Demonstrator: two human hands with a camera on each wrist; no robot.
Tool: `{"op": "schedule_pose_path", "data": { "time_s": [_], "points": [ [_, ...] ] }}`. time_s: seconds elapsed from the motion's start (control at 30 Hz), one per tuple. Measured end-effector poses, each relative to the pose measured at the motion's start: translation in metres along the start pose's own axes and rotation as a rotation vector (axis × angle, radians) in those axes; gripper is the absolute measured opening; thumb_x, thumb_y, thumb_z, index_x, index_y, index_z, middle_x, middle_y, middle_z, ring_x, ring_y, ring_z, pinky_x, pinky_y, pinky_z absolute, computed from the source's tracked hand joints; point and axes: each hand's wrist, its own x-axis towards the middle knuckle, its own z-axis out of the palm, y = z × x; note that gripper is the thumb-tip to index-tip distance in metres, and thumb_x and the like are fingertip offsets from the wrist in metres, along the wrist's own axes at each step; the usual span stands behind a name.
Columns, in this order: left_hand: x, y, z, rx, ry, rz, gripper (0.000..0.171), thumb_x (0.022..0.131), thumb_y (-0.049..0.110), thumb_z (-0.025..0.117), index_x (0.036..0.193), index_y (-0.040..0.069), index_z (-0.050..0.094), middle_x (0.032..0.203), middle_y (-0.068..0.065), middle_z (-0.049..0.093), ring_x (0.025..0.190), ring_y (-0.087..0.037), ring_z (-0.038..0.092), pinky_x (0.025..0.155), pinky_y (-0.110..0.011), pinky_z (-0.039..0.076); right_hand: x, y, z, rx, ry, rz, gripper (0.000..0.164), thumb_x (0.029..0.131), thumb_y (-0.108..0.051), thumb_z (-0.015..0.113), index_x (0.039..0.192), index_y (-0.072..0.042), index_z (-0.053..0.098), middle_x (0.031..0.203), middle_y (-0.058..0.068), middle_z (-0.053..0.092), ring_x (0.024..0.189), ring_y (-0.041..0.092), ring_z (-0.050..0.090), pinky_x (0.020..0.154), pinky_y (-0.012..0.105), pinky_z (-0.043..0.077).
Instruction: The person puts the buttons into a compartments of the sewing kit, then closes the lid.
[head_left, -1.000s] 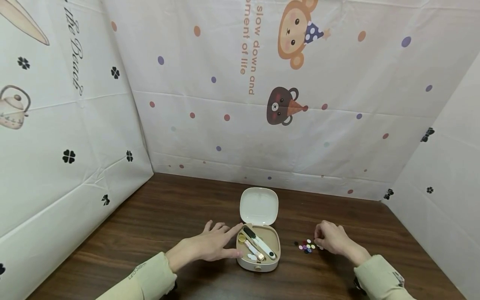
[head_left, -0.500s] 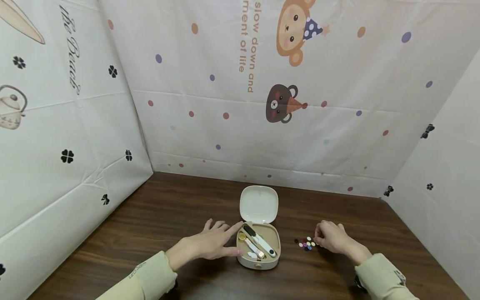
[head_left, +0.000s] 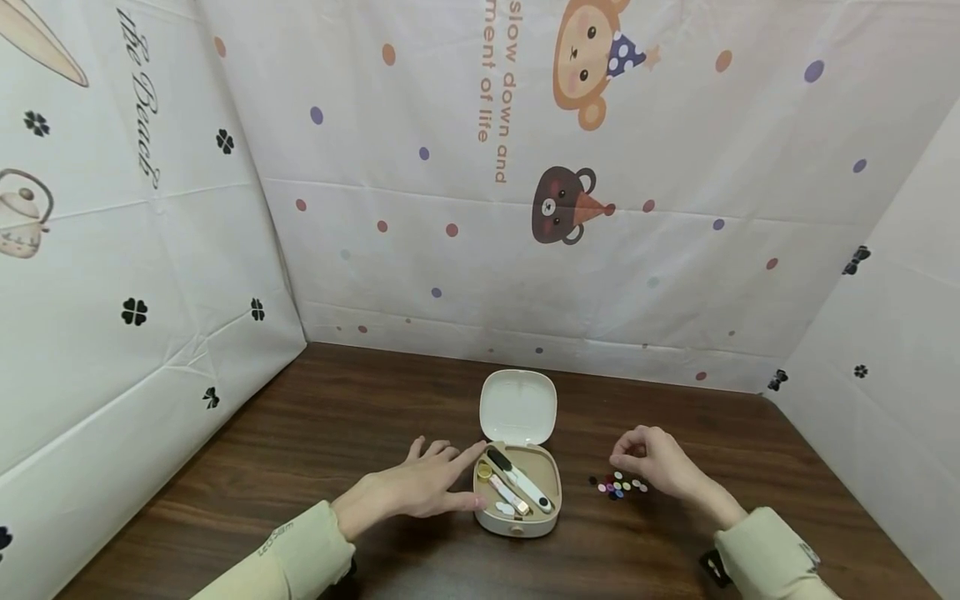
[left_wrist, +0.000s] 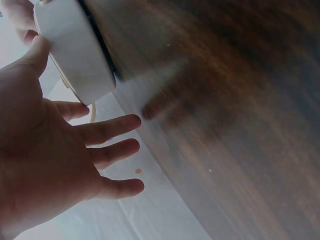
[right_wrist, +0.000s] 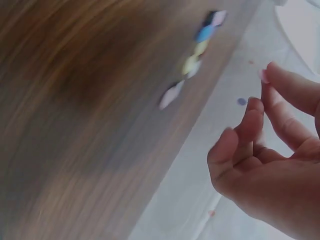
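An open cream box (head_left: 517, 525) stands mid-table with its white lid (head_left: 518, 407) folded back. Inside lie a white-handled tool with a black end (head_left: 519, 479), a slim tube with a gold cap (head_left: 508, 494), a gold round piece (head_left: 484, 472) and a small white piece (head_left: 505, 509). My left hand (head_left: 423, 487) has spread fingers, with index finger and thumb touching the box's left side. My right hand (head_left: 660, 461) is raised just above a cluster of small coloured buttons (head_left: 618, 486). Thumb and index finger pinch a tiny pink button (right_wrist: 264, 76), partly hidden by the fingertips.
The dark wooden table (head_left: 360, 408) is enclosed by white printed cloth walls (head_left: 420, 267) at the back and both sides. A dark band (head_left: 715, 568) shows at the right sleeve cuff.
My right hand has lifted off the right edge of the button cluster and shifted left, uncovering pale buttons there. The left hand stays against the box.
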Motion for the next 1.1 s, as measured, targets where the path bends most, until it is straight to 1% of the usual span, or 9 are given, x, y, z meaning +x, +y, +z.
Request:
{"op": "schedule_pose_path", "data": {
  "time_s": [0.13,0.2,0.27,0.47,0.7,0.83,1.0,1.1],
  "points": [
    [0.000,0.000,0.000,-0.002,0.002,0.000,0.082,0.089,0.067,0.046,0.154,0.024,0.022,0.143,-0.012,0.051,0.140,-0.034,0.036,0.113,-0.066,0.016,0.003,-0.009,-0.004,0.170,-0.065,-0.028,0.015,0.090,-0.016,0.067,0.087,-0.002,0.071,0.086,0.008,0.068,0.067,-0.002,0.055,0.062,0.021,0.048],
    [0.000,0.000,0.000,0.001,0.001,-0.002,0.082,0.089,0.068,0.046,0.154,0.024,0.021,0.143,-0.012,0.051,0.140,-0.034,0.036,0.113,-0.065,0.016,0.003,-0.012,-0.004,0.219,-0.084,-0.052,0.017,0.091,-0.014,0.067,0.089,0.002,0.070,0.088,0.011,0.070,0.070,-0.002,0.058,0.063,0.022,0.051],
    [0.000,0.000,0.000,0.008,0.002,-0.004,0.082,0.089,0.068,0.046,0.154,0.024,0.021,0.143,-0.012,0.051,0.140,-0.034,0.036,0.113,-0.065,0.016,0.004,-0.015,-0.004,0.247,-0.089,-0.059,0.016,0.090,-0.013,0.067,0.089,0.003,0.071,0.086,0.012,0.070,0.069,-0.002,0.058,0.063,0.022,0.051],
    [0.000,0.000,0.000,0.011,0.001,-0.006,0.082,0.089,0.068,0.046,0.154,0.024,0.022,0.143,-0.012,0.051,0.140,-0.034,0.036,0.113,-0.065,0.016,0.008,-0.021,0.001,0.275,-0.086,-0.058,0.015,0.089,-0.013,0.068,0.087,0.002,0.071,0.084,0.011,0.070,0.068,-0.003,0.056,0.062,0.020,0.049],
    [0.000,-0.001,-0.001,0.003,0.002,0.001,0.081,0.090,0.067,0.047,0.154,0.024,0.022,0.143,-0.011,0.051,0.140,-0.034,0.036,0.113,-0.065,0.016,0.015,-0.030,0.007,0.279,-0.116,-0.007,0.021,0.088,-0.017,0.069,0.090,0.003,0.070,0.085,0.010,0.069,0.069,0.001,0.056,0.064,0.021,0.049],
    [0.000,-0.001,-0.001,0.007,0.004,0.002,0.082,0.090,0.067,0.046,0.154,0.023,0.021,0.144,-0.011,0.050,0.140,-0.035,0.036,0.113,-0.065,0.016,0.017,-0.036,0.010,0.282,-0.117,0.012,0.022,0.088,-0.019,0.070,0.091,0.003,0.070,0.085,0.013,0.068,0.067,0.003,0.053,0.060,0.021,0.047],
    [0.000,-0.001,0.000,-0.008,0.004,0.002,0.082,0.090,0.066,0.047,0.154,0.022,0.022,0.146,-0.012,0.049,0.140,-0.036,0.036,0.113,-0.065,0.015,0.020,-0.042,0.015,0.326,-0.120,0.042,0.023,0.088,-0.019,0.070,0.092,0.003,0.070,0.085,0.015,0.066,0.064,0.004,0.050,0.056,0.023,0.045],
    [0.000,-0.001,0.000,-0.011,0.005,0.004,0.082,0.090,0.066,0.047,0.154,0.022,0.022,0.146,-0.012,0.048,0.140,-0.036,0.036,0.113,-0.065,0.015,0.022,-0.045,0.019,0.362,-0.129,0.054,0.022,0.087,-0.018,0.071,0.093,0.004,0.070,0.082,0.011,0.065,0.062,0.005,0.048,0.055,0.024,0.044]
  ]
}}
